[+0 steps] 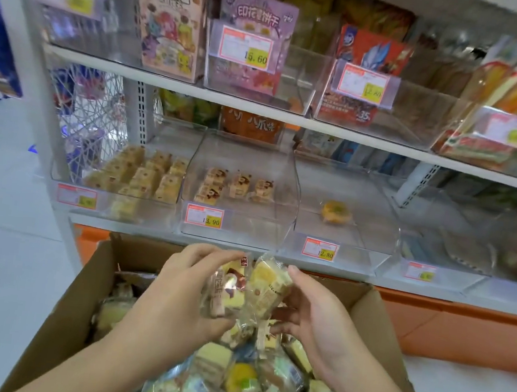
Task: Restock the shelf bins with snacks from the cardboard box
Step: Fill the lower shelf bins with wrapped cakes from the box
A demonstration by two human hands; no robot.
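Both hands meet above the open cardboard box (54,308), cupping a small bunch of clear-wrapped snack cakes (240,290) between them. The left hand (182,287) curls its fingers over the top of the bunch, with a brown-printed packet against its palm; the right hand (311,311) holds a pale yellow cake from the other side, thumb raised along the wrapper and fingers curved underneath.

Below the hands, the box is heaped with more loose wrapped cakes (245,384), yellow and cream, in crinkled clear film.

Just behind the box stands the lower shelf with its row of clear plastic bins. The left bin (59,179) holds many tan square cakes in rows. The middle bin (241,223), tagged 13.90, has only a few brown-printed packets (236,185) at its back. The next bin (384,239), tagged 12.80, contains a single round yellow pastry (336,212). The bins on the upper shelf (261,106) hold upright cartoon-printed snack boxes.
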